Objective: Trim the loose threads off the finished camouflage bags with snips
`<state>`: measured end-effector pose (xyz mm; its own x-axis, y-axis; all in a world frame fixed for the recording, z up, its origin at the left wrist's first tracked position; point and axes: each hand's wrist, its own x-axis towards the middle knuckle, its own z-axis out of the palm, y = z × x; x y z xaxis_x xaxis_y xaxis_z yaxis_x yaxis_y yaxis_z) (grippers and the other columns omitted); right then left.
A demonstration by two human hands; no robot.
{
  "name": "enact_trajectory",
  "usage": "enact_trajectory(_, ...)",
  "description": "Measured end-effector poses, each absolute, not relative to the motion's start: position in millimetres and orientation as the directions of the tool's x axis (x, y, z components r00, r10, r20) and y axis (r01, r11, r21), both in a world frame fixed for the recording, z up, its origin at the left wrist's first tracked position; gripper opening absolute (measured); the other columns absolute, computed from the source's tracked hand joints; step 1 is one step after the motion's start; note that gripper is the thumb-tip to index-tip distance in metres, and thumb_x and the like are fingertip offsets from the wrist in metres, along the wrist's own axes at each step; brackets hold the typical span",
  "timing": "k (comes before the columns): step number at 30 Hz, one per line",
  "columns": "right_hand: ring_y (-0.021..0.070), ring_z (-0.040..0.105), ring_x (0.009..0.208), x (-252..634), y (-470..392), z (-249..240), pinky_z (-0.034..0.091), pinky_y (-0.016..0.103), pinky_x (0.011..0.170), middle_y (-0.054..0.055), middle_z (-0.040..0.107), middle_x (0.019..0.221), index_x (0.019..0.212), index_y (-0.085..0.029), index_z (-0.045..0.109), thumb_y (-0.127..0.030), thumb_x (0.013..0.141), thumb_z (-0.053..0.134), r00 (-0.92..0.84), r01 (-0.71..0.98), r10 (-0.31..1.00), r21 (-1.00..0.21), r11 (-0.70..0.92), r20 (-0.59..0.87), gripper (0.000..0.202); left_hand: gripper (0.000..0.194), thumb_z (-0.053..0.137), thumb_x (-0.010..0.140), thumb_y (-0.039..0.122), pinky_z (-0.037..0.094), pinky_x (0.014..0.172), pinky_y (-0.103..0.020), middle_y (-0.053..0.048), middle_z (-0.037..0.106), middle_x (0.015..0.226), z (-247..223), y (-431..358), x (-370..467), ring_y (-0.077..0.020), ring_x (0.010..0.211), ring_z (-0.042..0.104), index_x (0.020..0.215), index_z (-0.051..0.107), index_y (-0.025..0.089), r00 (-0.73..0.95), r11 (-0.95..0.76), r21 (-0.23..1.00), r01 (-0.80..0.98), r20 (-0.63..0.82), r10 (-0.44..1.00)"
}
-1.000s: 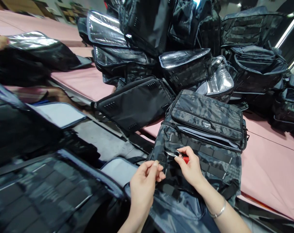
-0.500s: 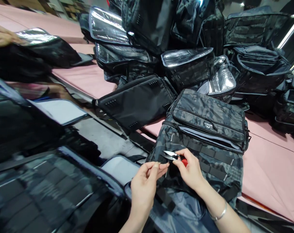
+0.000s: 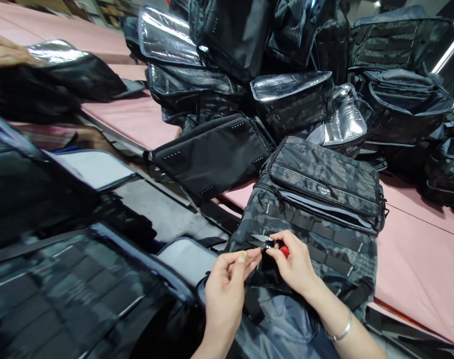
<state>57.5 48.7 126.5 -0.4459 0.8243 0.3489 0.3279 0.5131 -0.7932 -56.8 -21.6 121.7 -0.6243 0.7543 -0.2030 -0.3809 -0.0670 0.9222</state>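
Note:
My right hand (image 3: pixel 292 262) is closed around thread snips (image 3: pixel 263 242) with a red handle; their silver blades point left and stand apart. Beside it, my left hand (image 3: pixel 229 289) pinches thumb against fingers, close to the snips. What lies in that pinch is too small to make out. Both hands are over a dark camouflage backpack (image 3: pixel 324 174), lying on the pink table covering. Its front pocket carries a white logo, and a zipped opening gapes below that pocket, showing grey lining. Webbing straps cross the panel near my right hand.
Bags with silver foil lining (image 3: pixel 290 87) are piled behind the backpack. A black bag (image 3: pixel 212 154) leans at the table edge. More camouflage bags (image 3: pixel 62 299) fill the left foreground. Another person's hand (image 3: pixel 6 52) rests on a dark bag at far left. Pink covering (image 3: pixel 417 269) extends right.
My left hand has shifted slightly right, nearer the snips. The snips have turned a little, and my right hand stays almost in place.

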Motion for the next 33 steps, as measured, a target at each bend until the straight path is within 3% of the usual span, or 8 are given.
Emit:
enact_trajectory(4,0.0137,0.058,0.072,58,49,126,0.044,0.024,0.069,0.001,0.059,0.078,0.094,-0.018,0.058,-0.023,0.084,0.053,-0.444,0.341,0.818,-0.775,0.533,0.367,0.013,0.036,0.065,0.070,0.050,0.054,0.081,-0.038,-0.006,0.070,0.079,126,-27,-58,-0.0211,0.081,0.067,0.078,0.055,0.016,-0.600,-0.038,0.937,-0.347,-0.190,0.777)
enact_trajectory(9,0.0143,0.058,0.072,58,50,124,0.044,0.025,0.069,0.002,0.059,0.079,0.095,-0.019,0.058,-0.023,0.084,0.052,-0.461,0.363,0.792,-0.729,0.581,0.401,0.013,0.035,0.062,0.072,0.049,0.055,0.071,-0.033,-0.007,0.068,0.078,126,-33,-62,-0.0186,0.073,0.065,0.077,0.057,0.015,-0.621,0.036,0.989,-0.141,-0.117,0.775)
enact_trajectory(13,0.0145,0.057,0.072,56,50,122,0.044,0.025,0.069,0.002,0.060,0.079,0.095,-0.019,0.057,-0.023,0.084,0.051,-0.463,0.371,0.777,-0.702,0.607,0.427,0.013,0.045,0.067,0.067,0.047,0.054,0.059,-0.031,-0.008,0.067,0.095,125,-29,-65,-0.0175,0.067,0.064,0.096,0.057,0.015,-0.626,0.038,0.960,-0.279,-0.212,0.751)
enact_trajectory(16,0.0148,0.057,0.072,54,49,121,0.044,0.025,0.068,0.003,0.061,0.081,0.095,-0.020,0.057,-0.022,0.084,0.051,-0.470,0.386,0.766,-0.678,0.625,0.438,0.012,0.050,0.071,0.063,0.043,0.054,0.061,-0.029,-0.008,0.064,0.101,124,-25,-64,-0.0159,0.069,0.063,0.102,0.058,0.014,-0.623,0.019,0.944,-0.329,-0.232,0.747)
enact_trajectory(21,0.0152,0.057,0.072,52,49,122,0.045,0.026,0.069,0.003,0.061,0.082,0.095,-0.019,0.057,-0.022,0.085,0.049,-0.479,0.390,0.750,-0.655,0.647,0.456,0.013,0.045,0.071,0.065,0.040,0.053,0.071,-0.028,-0.004,0.065,0.087,121,-24,-61,-0.0140,0.070,0.063,0.099,0.061,0.014,-0.646,-0.016,0.935,-0.356,-0.233,0.727)
enact_trajectory(26,0.0153,0.057,0.072,52,49,121,0.045,0.026,0.069,0.003,0.060,0.081,0.096,-0.019,0.057,-0.022,0.086,0.049,-0.464,0.388,0.750,-0.654,0.650,0.470,0.013,0.055,0.073,0.062,0.040,0.054,0.074,-0.030,-0.007,0.064,0.100,123,-22,-62,-0.0150,0.074,0.064,0.107,0.057,0.014,-0.625,-0.055,0.887,-0.458,-0.277,0.730)
enact_trajectory(33,0.0159,0.058,0.074,53,48,123,0.046,0.027,0.070,0.005,0.061,0.083,0.098,-0.019,0.056,-0.023,0.087,0.048,-0.473,0.412,0.747,-0.633,0.656,0.467,0.015,0.056,0.073,0.063,0.039,0.052,0.073,-0.028,-0.008,0.064,0.102,128,-21,-60,-0.0119,0.070,0.062,0.110,0.055,0.013,-0.610,-0.053,0.884,-0.464,-0.275,0.743)
